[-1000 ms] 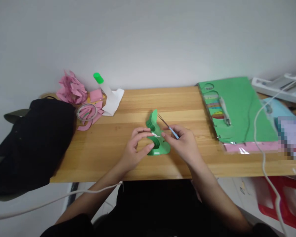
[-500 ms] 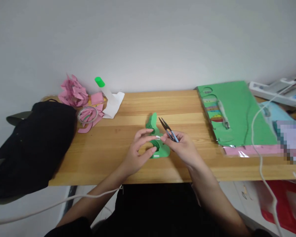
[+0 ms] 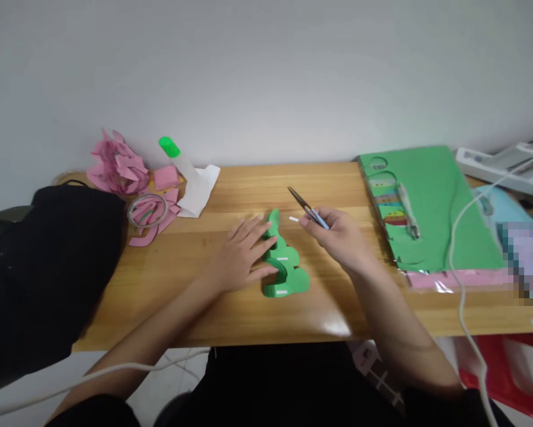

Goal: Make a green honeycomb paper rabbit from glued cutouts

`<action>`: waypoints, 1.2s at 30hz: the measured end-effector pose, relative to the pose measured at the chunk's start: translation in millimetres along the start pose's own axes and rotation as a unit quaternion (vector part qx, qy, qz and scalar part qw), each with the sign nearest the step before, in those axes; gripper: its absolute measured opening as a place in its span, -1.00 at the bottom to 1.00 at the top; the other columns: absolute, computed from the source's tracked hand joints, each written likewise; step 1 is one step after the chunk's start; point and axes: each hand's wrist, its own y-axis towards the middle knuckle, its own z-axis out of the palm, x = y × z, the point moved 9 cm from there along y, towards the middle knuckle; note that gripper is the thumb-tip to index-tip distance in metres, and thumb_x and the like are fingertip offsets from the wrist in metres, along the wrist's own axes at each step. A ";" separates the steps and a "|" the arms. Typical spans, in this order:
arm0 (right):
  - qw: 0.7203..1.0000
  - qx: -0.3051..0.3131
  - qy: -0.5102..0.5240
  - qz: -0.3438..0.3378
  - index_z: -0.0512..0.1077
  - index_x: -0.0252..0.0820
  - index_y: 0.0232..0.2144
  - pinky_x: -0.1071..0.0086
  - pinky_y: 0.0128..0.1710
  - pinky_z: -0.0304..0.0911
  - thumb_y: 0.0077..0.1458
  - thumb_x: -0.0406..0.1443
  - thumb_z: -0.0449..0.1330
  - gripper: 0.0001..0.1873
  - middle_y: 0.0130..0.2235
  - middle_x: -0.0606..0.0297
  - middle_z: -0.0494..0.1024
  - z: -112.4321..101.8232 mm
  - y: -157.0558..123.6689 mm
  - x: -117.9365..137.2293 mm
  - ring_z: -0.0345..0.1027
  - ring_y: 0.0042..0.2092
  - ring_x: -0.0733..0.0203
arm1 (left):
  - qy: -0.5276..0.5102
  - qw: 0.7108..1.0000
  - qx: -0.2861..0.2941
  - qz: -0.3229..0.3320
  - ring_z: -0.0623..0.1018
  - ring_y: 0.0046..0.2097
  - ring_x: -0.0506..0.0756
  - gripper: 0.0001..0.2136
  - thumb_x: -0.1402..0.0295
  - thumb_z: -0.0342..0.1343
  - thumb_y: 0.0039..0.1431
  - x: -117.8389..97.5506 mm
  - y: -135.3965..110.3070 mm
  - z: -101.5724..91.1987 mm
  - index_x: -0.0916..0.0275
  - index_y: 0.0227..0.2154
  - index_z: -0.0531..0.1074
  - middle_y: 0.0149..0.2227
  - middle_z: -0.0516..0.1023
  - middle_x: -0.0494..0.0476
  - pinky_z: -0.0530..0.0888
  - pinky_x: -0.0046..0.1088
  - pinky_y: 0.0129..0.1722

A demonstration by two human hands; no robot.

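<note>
A folded green paper cutout (image 3: 298, 281) with rounded lobes lies on the wooden table, two small white strips stuck on it. Across its left edge my left hand (image 3: 243, 255) rests with fingers spread, touching the paper folds. To the upper right of the cutout, my right hand (image 3: 340, 234) is closed around small scissors (image 3: 310, 212) with dark blades and blue handles, the blades pointing up and left. Between that hand's thumb and finger a small white strip (image 3: 294, 219) sticks out.
A roll of clear tape (image 3: 147, 210) lies on pink paper scraps at left, by crumpled pink paper (image 3: 117, 163) and a green-capped glue stick (image 3: 177, 157). A black bag (image 3: 57, 267) sits far left. Green sheets in plastic (image 3: 444, 207), a white cable (image 3: 459, 219) and a power strip (image 3: 497, 169) are at right.
My right hand has moved up and right, away from the cutout, with the scissors and white strip. My left hand has gone from curled fingers to lying flat on the folds.
</note>
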 end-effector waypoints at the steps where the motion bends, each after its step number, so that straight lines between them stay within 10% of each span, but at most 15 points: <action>1: 1.000 0.014 -0.005 -0.001 0.37 -0.18 -0.55 0.39 -0.47 0.03 -0.13 -0.08 0.22 -0.72 -0.57 0.42 0.28 4.0 3.2 1.0 0.05 -0.50 0.35 | -0.004 1.000 0.005 -0.004 0.18 0.35 0.33 -0.49 0.00 -0.03 0.28 2.1 -2.1 2.0 0.28 0.09 0.41 0.25 0.33 0.36 0.17 0.04 0.28; 14: 0.968 0.249 0.002 0.010 0.37 -0.18 -0.50 0.38 -0.36 0.13 0.01 -0.11 0.21 -0.74 -0.47 0.36 0.35 60.3 34.2 -38.1 0.19 -0.37 0.26 | -0.118 0.993 -0.017 -0.019 0.18 0.33 0.34 -0.54 0.12 0.06 0.27 16.3 -13.6 10.7 0.19 0.17 0.31 0.27 0.25 0.37 0.23 0.10 0.23; 36: 0.970 0.235 -0.029 0.053 0.30 -0.17 -0.55 0.39 -0.43 0.06 -0.06 -0.12 0.18 -0.75 -0.54 0.44 0.24 65.7 34.7 -45.7 0.09 -0.46 0.34 | -0.134 0.990 0.001 -0.031 0.17 0.34 0.32 -0.54 0.15 0.05 0.28 18.1 -16.8 11.6 0.18 0.19 0.30 0.30 0.23 0.32 0.18 0.05 0.27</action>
